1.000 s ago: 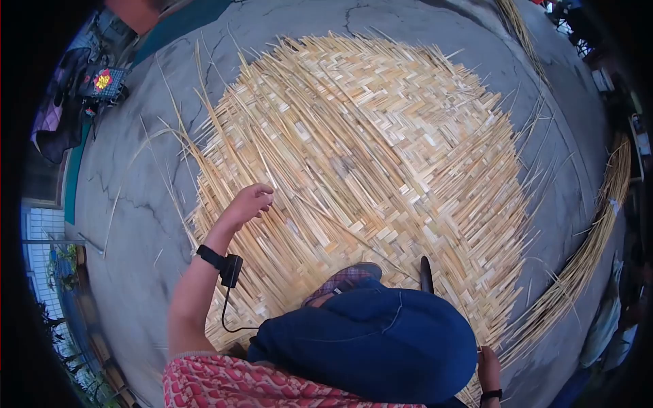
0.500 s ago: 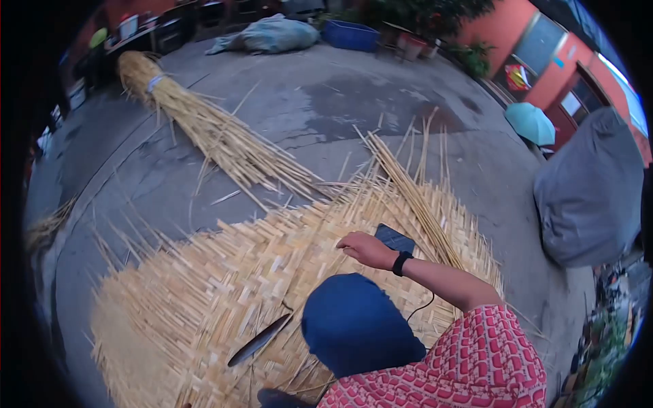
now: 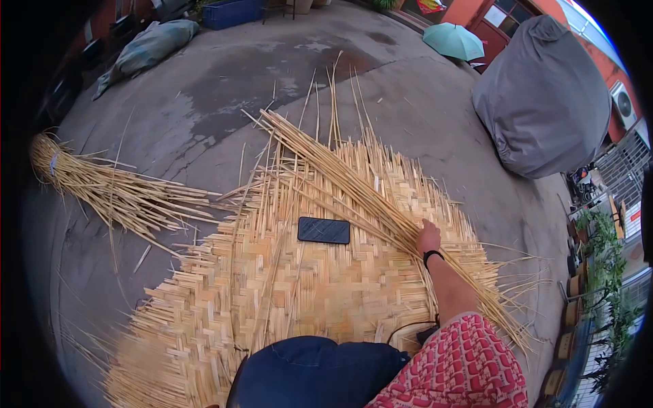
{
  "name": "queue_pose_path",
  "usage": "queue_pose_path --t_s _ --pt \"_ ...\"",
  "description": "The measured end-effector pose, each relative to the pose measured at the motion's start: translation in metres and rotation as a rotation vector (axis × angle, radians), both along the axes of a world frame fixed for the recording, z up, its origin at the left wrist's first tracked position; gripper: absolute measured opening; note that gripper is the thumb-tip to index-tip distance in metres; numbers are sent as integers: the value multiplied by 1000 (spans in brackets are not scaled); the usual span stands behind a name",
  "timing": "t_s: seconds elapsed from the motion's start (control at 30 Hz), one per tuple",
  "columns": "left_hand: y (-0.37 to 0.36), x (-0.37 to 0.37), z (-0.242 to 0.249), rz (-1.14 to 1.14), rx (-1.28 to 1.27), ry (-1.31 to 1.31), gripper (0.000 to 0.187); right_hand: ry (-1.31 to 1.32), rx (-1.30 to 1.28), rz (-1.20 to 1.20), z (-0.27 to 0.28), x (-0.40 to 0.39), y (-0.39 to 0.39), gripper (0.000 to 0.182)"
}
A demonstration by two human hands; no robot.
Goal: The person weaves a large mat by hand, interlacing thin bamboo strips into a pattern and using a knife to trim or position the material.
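Note:
My right hand, with a black band on its wrist, is closed at the right side of a loose bundle of long reed stalks. The fingers look wrapped round some of the stalks; their tips are partly hidden. The bundle lies slantwise across a woven reed mat with ragged, unfinished-looking edges. Left of the hand, a dark phone rests flat on the weave. My left hand is out of sight. My knee in dark blue cloth covers the near part of the mat.
A tied sheaf of reeds lies on the concrete to the left. At the right stands a large grey covered object, with a pale green umbrella beyond it. A stuffed sack and a blue tub are at the back.
My view has swung to the right. My right hand has gone from above the weave near the phone to the reed bundle and closed there. The long dark blade on the mat no longer shows.

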State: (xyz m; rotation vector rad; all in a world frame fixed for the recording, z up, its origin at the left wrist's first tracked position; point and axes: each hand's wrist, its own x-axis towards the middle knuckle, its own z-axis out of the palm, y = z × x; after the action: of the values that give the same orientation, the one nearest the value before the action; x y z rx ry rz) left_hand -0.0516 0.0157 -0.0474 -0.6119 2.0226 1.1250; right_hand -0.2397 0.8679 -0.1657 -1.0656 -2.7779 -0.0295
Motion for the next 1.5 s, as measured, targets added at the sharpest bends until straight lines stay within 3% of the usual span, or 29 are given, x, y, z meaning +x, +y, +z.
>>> queue_pose_path --t_s 0.03,0.1,0.23,0.47,0.57,0.6,0.63,0.67,0.73,0.83,0.87,0.93,0.97,1.03,1.07,1.1,1.13,1.17,1.23,1.27,1.37,1.43,1.5 --pt "10 -6 -2 -149 -46 68 44 -4 -2 -6 4 0 -1 34" --pt "41 -21 25 -324 36 196 40 -304 -73 -137 4 -3 0 30" --pt "38 -17 16 -388 24 127 37 -212 -91 -26 15 1 3 22" --pt "31 -8 13 -423 -91 276 37 180 -175 61 24 7 9 18" --pt "8 2 -29 -392 -13 234 37 426 -87 162 39 -13 6 22" --pt "18 2 -19 -452 -53 275 37 524 -253 151 38 -25 15 24" --pt "30 -9 0 -470 -136 311 37 742 -188 240 32 -54 19 24" --pt "32 -14 7 -474 -55 421 41 686 -221 222 42 -92 18 31" --pt "33 -13 -3 -479 -28 517 35 746 -465 520 141 -180 -81 22" --pt "42 -40 35 -496 22 674 33 965 -48 1235 289 -229 -287 10" --pt "43 -47 52 -458 -16 722 35 985 -63 1451 335 -217 -364 10" --pt "43 -60 92 -239 14 824 42 1067 19 1872 407 -172 -502 21" --pt "40 -62 122 -24 145 767 53 1081 53 2124 418 -154 -557 24" --pt "29 -60 152 440 525 980 76 1051 83 2541 410 -101 -658 21" --pt "19 -55 167 684 692 1033 75 940 83 2724 394 -74 -693 19" --pt "12 -45 194 937 731 1051 60 834 196 2819 369 -48 -722 20" --pt "-12 -33 182 1096 779 1083 43 773 264 2780 338 -22 -745 30" --pt "-32 -14 172 1140 765 1085 43 763 239 2820 324 -9 -762 30" --pt "-65 28 150 1272 391 1139 32 309 -6 2673 297 15 -786 40" --pt "-81 51 132 1342 318 1173 30 122 -24 2585 283 14 -794 46" --pt "-118 124 80 1583 227 1244 28 -129 -243 2415 204 -14 -808 31" --pt "-122 156 53 1733 82 1163 28 -348 -687 2368 192 -18 -797 21" --pt "-117 177 27 1738 109 1038 28 -487 -776 2338 173 -21 -793 21"
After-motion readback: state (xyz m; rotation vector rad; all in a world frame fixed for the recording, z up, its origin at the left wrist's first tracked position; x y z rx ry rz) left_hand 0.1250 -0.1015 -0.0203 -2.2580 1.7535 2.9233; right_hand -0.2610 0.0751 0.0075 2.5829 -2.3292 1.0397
